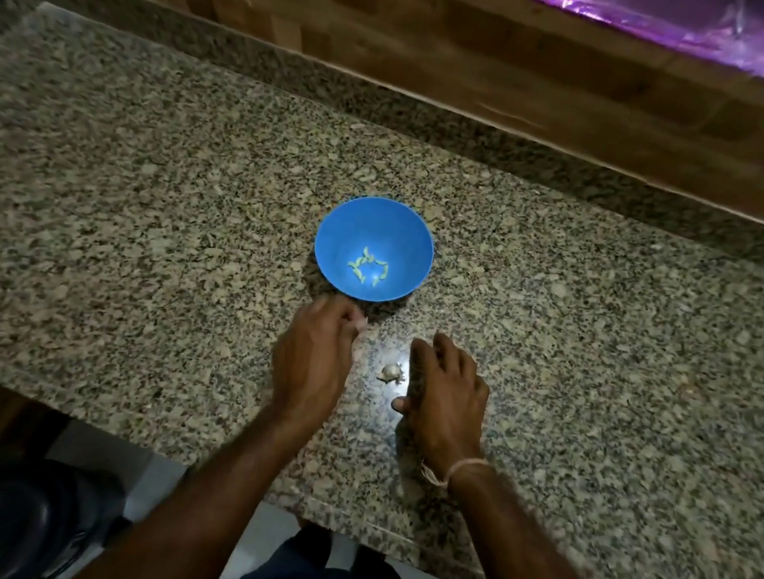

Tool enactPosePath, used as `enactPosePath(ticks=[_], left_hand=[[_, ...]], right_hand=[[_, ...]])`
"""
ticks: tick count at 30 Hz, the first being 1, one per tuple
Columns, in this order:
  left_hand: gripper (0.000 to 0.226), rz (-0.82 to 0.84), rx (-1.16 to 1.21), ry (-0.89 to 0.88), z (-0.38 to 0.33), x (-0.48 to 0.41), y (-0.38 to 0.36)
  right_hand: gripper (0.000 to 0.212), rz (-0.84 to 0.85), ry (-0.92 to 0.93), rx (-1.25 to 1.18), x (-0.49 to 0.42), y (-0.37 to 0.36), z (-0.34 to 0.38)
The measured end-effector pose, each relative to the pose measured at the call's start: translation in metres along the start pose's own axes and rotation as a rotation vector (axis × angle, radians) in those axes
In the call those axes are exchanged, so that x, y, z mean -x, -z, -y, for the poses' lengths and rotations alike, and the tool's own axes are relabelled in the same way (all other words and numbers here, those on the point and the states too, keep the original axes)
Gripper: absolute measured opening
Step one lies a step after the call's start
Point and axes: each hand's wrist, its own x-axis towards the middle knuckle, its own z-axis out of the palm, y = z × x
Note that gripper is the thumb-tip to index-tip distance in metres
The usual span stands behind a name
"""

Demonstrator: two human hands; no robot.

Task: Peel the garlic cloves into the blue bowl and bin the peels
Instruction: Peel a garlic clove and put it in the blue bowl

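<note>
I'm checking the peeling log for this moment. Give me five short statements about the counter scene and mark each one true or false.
1. The blue bowl holds several pale cloves. True.
2. The bowl stands on a wooden table. False: it stands on the speckled stone counter.
3. A garlic piece lies on the counter between the two hands. True.
4. The right hand grips the bowl. False: it is apart from the bowl, fingers spread, beside the garlic piece.
5. The left wrist wears a band. False: the thread band is on the right wrist.
</note>
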Motion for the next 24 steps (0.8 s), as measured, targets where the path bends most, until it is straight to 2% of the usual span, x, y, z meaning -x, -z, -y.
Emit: enactPosePath(ticks=[3, 6, 8, 10, 12, 15, 18, 21, 23, 24], left_hand=[[0.004, -0.026, -0.052, -0.002, -0.012, -0.047, 0.002], [0.014, 0.04, -0.11, 0.011, -0.012, -0.077, -0.001], [0.02, 0.022, -0.097, -0.012, -0.011, -0.077, 0.003], [0.015, -0.001, -0.043, -0.088, -0.008, -0.059, 0.003], [0.012, 0.094, 0.035, -0.151, -0.003, -0.027, -0.005], [0.027, 0.34, 0.108, -0.19, 0.007, 0.008, -0.027], [0.016, 0.396, 0.047, -0.203, 0.011, 0.013, -0.047], [0.011, 0.357, 0.157, -0.08, 0.009, 0.014, -0.054], [0.012, 0.391, 0.48, 0.213, 0.002, 0.016, -0.049], [0.014, 0.423, 0.682, 0.391, -0.004, 0.018, -0.046]], right_hand=[[0.084, 0.002, -0.015, -0.015, 0.0, 0.0, 0.001], [0.085, -0.002, -0.029, -0.027, 0.0, -0.001, 0.0], [0.085, -0.014, -0.03, -0.048, 0.0, -0.001, 0.0], [0.084, -0.023, -0.045, -0.066, 0.0, -0.002, 0.001], [0.085, -0.036, -0.059, -0.085, 0.0, -0.004, 0.001], [0.086, -0.053, -0.06, -0.11, 0.0, -0.005, 0.0], [0.085, -0.094, -0.035, -0.129, 0.0, -0.007, -0.001], [0.084, -0.109, -0.007, -0.143, 0.002, -0.006, -0.004], [0.078, -0.098, 0.008, -0.189, 0.001, -0.007, -0.009], [0.07, -0.093, 0.004, -0.331, 0.002, -0.007, -0.014]])
